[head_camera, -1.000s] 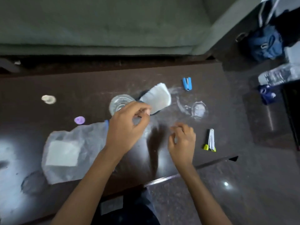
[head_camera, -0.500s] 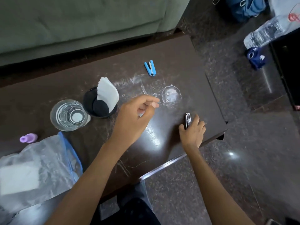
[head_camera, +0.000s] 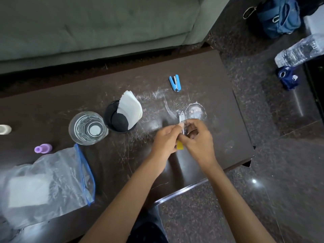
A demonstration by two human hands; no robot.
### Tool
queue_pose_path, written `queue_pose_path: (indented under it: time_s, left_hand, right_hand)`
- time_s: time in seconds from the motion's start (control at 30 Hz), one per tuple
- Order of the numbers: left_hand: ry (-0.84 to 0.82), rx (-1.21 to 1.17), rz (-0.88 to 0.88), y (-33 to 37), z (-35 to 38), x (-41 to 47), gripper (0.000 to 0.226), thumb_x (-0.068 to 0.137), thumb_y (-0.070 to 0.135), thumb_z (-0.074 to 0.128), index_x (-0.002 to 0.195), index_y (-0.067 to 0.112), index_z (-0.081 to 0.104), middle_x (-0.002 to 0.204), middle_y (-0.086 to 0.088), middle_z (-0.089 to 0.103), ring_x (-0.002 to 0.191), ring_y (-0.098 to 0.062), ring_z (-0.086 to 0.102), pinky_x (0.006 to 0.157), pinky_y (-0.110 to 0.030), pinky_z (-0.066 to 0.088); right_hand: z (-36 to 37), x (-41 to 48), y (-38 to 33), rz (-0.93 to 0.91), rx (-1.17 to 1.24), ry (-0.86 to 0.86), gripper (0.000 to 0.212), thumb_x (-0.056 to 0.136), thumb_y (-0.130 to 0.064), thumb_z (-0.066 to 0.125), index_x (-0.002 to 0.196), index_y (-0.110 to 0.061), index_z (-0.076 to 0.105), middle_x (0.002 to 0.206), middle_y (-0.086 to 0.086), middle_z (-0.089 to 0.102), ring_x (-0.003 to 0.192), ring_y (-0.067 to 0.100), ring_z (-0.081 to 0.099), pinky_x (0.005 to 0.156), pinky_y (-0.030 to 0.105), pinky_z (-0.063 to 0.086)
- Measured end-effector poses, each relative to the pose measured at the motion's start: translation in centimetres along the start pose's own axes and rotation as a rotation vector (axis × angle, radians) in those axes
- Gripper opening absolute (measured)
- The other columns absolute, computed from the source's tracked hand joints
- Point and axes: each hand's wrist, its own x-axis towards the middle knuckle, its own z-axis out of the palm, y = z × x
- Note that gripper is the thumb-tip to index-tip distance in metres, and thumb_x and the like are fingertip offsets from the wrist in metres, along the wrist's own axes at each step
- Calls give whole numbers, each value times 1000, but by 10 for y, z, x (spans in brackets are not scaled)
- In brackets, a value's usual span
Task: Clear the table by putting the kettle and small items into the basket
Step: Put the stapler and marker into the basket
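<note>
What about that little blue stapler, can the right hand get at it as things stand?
Probably yes: nothing stands between the right hand and the blue stapler. But it and the left hand both grip a small metal tool.

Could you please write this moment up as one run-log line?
left hand and right hand: both hold small silver metal tool with yellow end | over dark brown table | basket: not in view

A green sofa (head_camera: 87, 28) stands behind, a blue bag (head_camera: 280, 18) and plastic bottle (head_camera: 301, 50) rightward.
</note>
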Motion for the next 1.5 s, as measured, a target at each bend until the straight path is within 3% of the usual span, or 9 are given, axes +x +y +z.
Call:
queue_pose_path:
  time_s: [0.17, 0.27, 0.37, 0.47, 0.67, 0.87, 1.07, 1.27, 1.5]
  left_hand:
    - [161, -101, 87, 6, -13, 4, 8, 89, 10, 57, 82, 10, 61, 75, -8, 64, 57, -9, 61, 48, -20, 53]
    - [70, -126, 111, 11, -19, -2, 10, 91, 13, 56, 81, 15, 59, 79, -4, 69, 56, -10, 65, 54, -19, 53]
    - [29, -130, 137, 13, -17, -11, 7, 90, 15, 57, 85, 17, 61, 80, 1, 71, 59, -11, 67, 61, -22, 55]
    - [6, -166, 155, 16, -16, -19, 5, 90, 15, 57, 88, 15, 62, 81, 0, 72, 60, -12, 69, 60, -22, 56]
    - [0, -152, 174, 19, -18, -31, 5, 89, 17, 60, 89, 15, 64, 84, 0, 75, 64, -16, 71, 66, -28, 58]
    - [-63, -130, 180, 27, -24, -51, 19, 89, 22, 58, 102, 10, 66, 90, 0, 76, 68, -14, 71, 66, -24, 57]
    - [-113, -221, 238, 37, -63, -87, 23, 87, 25, 56, 105, 15, 66, 88, 0, 75, 67, -9, 67, 64, -21, 54]
    - [0, -258, 324, 54, -139, -119, 36, 69, 35, 62, 101, 20, 68, 72, 4, 68, 62, -10, 63, 70, -37, 60]
    - [182, -48, 377, 39, -251, -171, 22, 81, 7, 65, 103, 10, 66, 78, -4, 63, 63, -11, 64, 64, -32, 60]
  right_hand:
    - [-19, 18, -43, 114, 224, -530, 40, 72, 13, 66, 97, -17, 59, 76, 2, 60, 62, 10, 57, 62, 19, 51]
    - [-26, 62, -48, 135, 208, -326, 28, 78, 11, 58, 94, -12, 61, 68, -3, 68, 55, 7, 63, 59, 23, 51]
    - [-6, 117, -32, -91, -300, -92, 41, 75, 5, 61, 113, -8, 58, 110, 13, 61, 97, 25, 61, 85, 38, 50]
    - [24, 149, -21, -213, -651, -223, 74, 75, 5, 57, 142, -15, 31, 150, 8, 29, 133, 33, 31, 104, 44, 36]
    - [51, 164, -19, -335, -1037, -277, 76, 80, 5, 50, 146, -18, 20, 158, -1, 6, 141, 37, 10, 100, 51, 39]
    - [44, 148, 3, -357, -780, -91, 44, 75, 7, 51, 116, -6, 58, 124, 16, 47, 112, 38, 43, 75, 37, 42]
    - [5, 102, -52, 16, 293, 106, 32, 61, 6, 52, 80, -19, 53, 80, 2, 48, 55, 9, 44, 46, 20, 40]
    - [26, 41, -170, -119, 498, -384, 34, 76, 15, 43, 66, -15, 55, 60, 0, 48, 48, 15, 47, 40, 18, 32]
    - [127, -48, -257, -408, 109, -1042, 18, 82, 1, 60, 84, -15, 67, 79, 8, 62, 60, 12, 58, 45, 24, 43]
